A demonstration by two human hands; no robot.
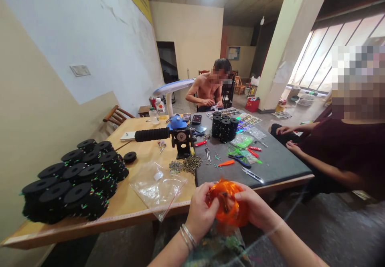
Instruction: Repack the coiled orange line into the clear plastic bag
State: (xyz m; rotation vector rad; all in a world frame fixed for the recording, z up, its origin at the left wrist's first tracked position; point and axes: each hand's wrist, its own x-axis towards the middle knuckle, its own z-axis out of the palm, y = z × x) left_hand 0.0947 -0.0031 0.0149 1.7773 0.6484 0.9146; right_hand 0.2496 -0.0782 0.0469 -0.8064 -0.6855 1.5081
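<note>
Leftmost, black foam spools (73, 179) crowd the wooden table (132, 203), with a clear zip bag (158, 187) beside them. Just off the table's near edge, the left hand (200, 215) and right hand (255, 209) both curl fingers around an orange plastic bundle (227, 203).

Black spools (75, 179) crowd the table's (132, 203) lower left, a clear bag (158, 187) lies centre, a winder (180, 136) stands mid-frame, pliers (242, 161) sit on the grey mat (279, 162), and two people (210, 90) sit beyond.
</note>
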